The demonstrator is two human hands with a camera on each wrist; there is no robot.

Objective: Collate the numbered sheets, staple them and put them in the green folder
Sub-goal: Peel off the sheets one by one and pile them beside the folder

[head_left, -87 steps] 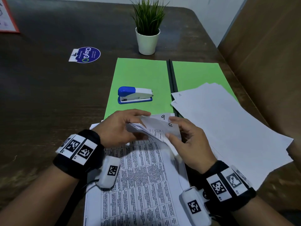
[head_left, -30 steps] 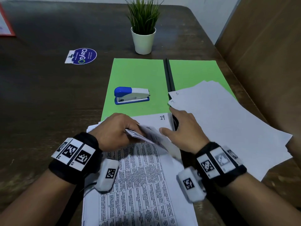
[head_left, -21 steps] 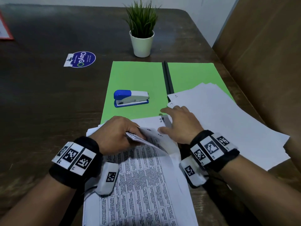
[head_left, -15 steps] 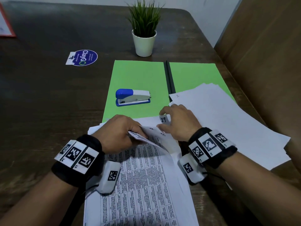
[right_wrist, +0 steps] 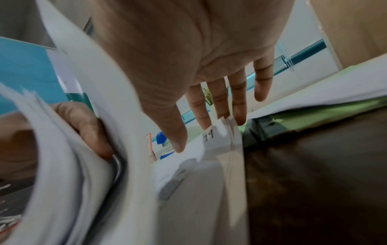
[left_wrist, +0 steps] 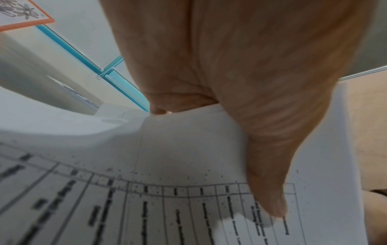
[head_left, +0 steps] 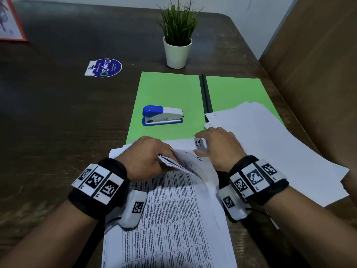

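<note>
Your left hand (head_left: 144,157) keeps its pinch on the folded-back corners of the upper numbered sheets (head_left: 173,206), thumb on the printed face and fingers curled underneath, much as it did a second ago. To its right, the sheet marked 8 (head_left: 199,159) has dropped out of your right hand and lies curled against that bundle — three seconds ago you had it lifted, with a 9 showing behind it. Now the corner marked 19 (head_left: 197,143) is the one laid bare. Your right hand (head_left: 220,147) has slid forward onto it, fingers straight and spread, the tips pressing the corner edges and gripping nothing.

So you are still hunting through the pile, and 19 after 8 suggests the order is not yet right. The sorted pile of white sheets (head_left: 270,147) waits further right, overlapping the right flap of the open green folder (head_left: 170,89). The blue-and-white stapler (head_left: 162,116) rests untouched on the left flap — stapling and filing are still ahead.
</note>
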